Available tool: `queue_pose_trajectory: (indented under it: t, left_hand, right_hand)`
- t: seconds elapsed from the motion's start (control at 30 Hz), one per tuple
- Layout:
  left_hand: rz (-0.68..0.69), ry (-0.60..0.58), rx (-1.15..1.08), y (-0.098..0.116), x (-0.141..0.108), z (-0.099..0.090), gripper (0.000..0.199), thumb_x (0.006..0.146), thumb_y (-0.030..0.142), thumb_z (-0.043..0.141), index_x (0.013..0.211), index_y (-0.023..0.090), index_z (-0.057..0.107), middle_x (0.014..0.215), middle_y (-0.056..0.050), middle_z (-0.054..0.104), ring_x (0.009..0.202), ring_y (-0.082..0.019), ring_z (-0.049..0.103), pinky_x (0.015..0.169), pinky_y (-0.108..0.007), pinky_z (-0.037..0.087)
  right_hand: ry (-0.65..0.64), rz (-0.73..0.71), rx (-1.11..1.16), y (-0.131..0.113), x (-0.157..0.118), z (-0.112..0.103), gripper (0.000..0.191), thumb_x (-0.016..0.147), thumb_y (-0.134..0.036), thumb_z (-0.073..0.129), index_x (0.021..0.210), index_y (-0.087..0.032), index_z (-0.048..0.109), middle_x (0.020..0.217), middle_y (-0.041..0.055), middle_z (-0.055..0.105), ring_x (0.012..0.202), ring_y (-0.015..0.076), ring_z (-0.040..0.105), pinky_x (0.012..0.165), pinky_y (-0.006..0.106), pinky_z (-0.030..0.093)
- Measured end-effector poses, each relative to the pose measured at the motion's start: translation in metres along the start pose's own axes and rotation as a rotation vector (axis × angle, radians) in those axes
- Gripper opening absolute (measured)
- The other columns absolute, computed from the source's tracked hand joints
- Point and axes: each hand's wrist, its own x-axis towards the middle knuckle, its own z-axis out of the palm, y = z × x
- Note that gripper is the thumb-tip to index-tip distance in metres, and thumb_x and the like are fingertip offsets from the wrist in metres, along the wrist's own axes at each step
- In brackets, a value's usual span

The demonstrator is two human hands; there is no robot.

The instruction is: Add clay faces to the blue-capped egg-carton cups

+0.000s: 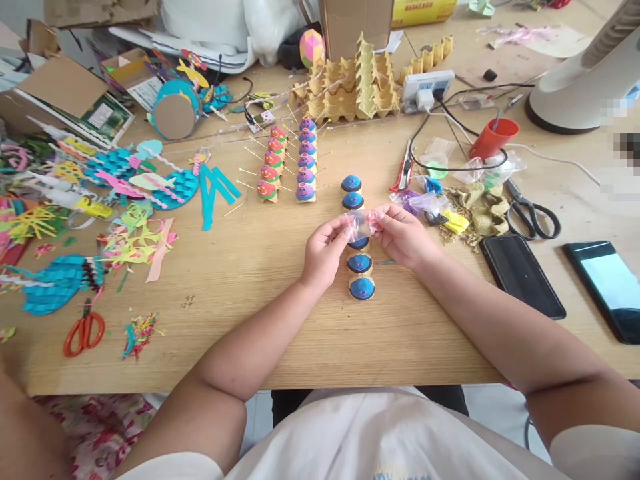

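Note:
Above a row of blue-topped egg-carton cups, my two hands hold a small clear plastic bag with something pink in it. My left hand pinches the bag's left side. Fingers of my right hand are closed at its right side, on a pink lump that may be clay inside the plastic. The cups bear small faces; those in the middle of the row are partly hidden behind the bag and my hands. Farther back stand a purple-and-blue caterpillar row and a red-and-green one, with toothpicks sticking out.
At the right lie black scissors, two phones, torn carton, a box cutter and clay bags. Orange-handled scissors and paper crafts lie left. A power strip and egg cartons stand behind.

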Motion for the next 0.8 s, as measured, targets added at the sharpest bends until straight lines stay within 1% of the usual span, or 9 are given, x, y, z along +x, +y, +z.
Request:
queue_pose_trajectory:
  t: [0.17,0.27,0.3,0.47,0.53,0.6,0.67,0.73,0.8]
  left_hand:
    - [0.012,0.013,-0.012,-0.0001,0.0013,-0.0006,0.053,0.071,0.059,0.096,0.105,0.02,0.084,0.109,-0.008,0.086,0.1,-0.02,0.079,0.091,-0.031,0.063]
    - [0.02,0.022,-0.012,-0.001,0.0017,-0.0009,0.054,0.069,0.06,0.097,0.104,0.02,0.084,0.108,-0.008,0.086,0.1,-0.02,0.079,0.092,-0.032,0.063]
    - [0.023,0.021,-0.01,-0.0014,0.0017,-0.001,0.054,0.069,0.061,0.096,0.104,0.021,0.084,0.108,-0.008,0.086,0.1,-0.02,0.079,0.092,-0.032,0.064]
    - [0.048,-0.012,0.025,-0.0035,0.0008,-0.0014,0.053,0.075,0.061,0.093,0.107,0.021,0.083,0.109,-0.008,0.086,0.097,-0.018,0.079,0.088,-0.03,0.064]
    - [0.062,-0.018,0.039,-0.0042,0.0008,-0.0015,0.052,0.076,0.062,0.092,0.107,0.021,0.083,0.109,-0.008,0.086,0.097,-0.018,0.079,0.089,-0.03,0.064]
    - [0.07,-0.023,0.041,-0.0045,0.001,-0.0016,0.052,0.076,0.062,0.092,0.108,0.021,0.083,0.11,-0.007,0.086,0.099,-0.018,0.079,0.09,-0.03,0.064]
    - [0.075,-0.029,0.041,-0.0045,0.0012,-0.0018,0.052,0.076,0.062,0.092,0.108,0.022,0.083,0.111,-0.007,0.086,0.1,-0.018,0.079,0.092,-0.031,0.064]
    - [0.076,-0.037,0.044,-0.0043,0.0011,-0.002,0.051,0.077,0.062,0.091,0.106,0.021,0.084,0.11,-0.007,0.086,0.1,-0.018,0.079,0.093,-0.031,0.064]
    - [0.074,-0.052,0.049,-0.0044,0.0007,-0.0026,0.049,0.078,0.062,0.091,0.104,0.021,0.084,0.108,-0.007,0.086,0.099,-0.018,0.079,0.093,-0.032,0.064]
  right_hand:
    - [-0.021,0.043,0.023,-0.0028,0.0003,0.0003,0.04,0.068,-0.041,0.101,0.085,-0.02,0.072,0.079,-0.0026,0.069,0.07,0.0079,0.061,0.063,0.019,0.053]
    - [-0.022,0.124,0.025,-0.0025,0.0002,0.0003,0.04,0.073,-0.047,0.097,0.083,-0.019,0.071,0.074,-0.0029,0.065,0.067,0.0078,0.059,0.06,0.018,0.052]
    - [-0.02,0.129,0.019,-0.0019,0.0002,0.0003,0.04,0.073,-0.047,0.097,0.081,-0.019,0.07,0.072,-0.0031,0.064,0.066,0.0075,0.058,0.059,0.018,0.051]
    - [0.013,0.013,-0.041,0.0014,-0.0003,0.001,0.048,0.061,-0.048,0.104,0.076,-0.018,0.07,0.072,-0.003,0.065,0.066,0.0066,0.055,0.06,0.018,0.047]
    - [0.018,-0.021,-0.082,0.0019,-0.0008,0.0015,0.05,0.062,-0.051,0.103,0.078,-0.018,0.07,0.073,-0.0029,0.065,0.067,0.0071,0.055,0.06,0.019,0.046]
    - [0.016,-0.045,-0.113,0.0017,-0.0016,0.0022,0.05,0.065,-0.056,0.1,0.082,-0.02,0.07,0.075,-0.0031,0.065,0.067,0.0079,0.055,0.06,0.02,0.047]
    - [0.008,-0.052,-0.119,0.0012,-0.0024,0.0031,0.053,0.068,-0.062,0.097,0.09,-0.022,0.072,0.079,-0.0032,0.067,0.068,0.0088,0.057,0.059,0.021,0.047]
    - [-0.022,-0.045,-0.128,0.0007,-0.0034,0.0039,0.058,0.068,-0.067,0.094,0.099,-0.024,0.072,0.082,-0.0033,0.068,0.069,0.0097,0.06,0.058,0.022,0.048]
    - [-0.072,-0.04,-0.164,0.0002,-0.0044,0.0046,0.059,0.069,-0.066,0.094,0.103,-0.024,0.071,0.082,-0.0033,0.069,0.069,0.0103,0.062,0.06,0.023,0.049]
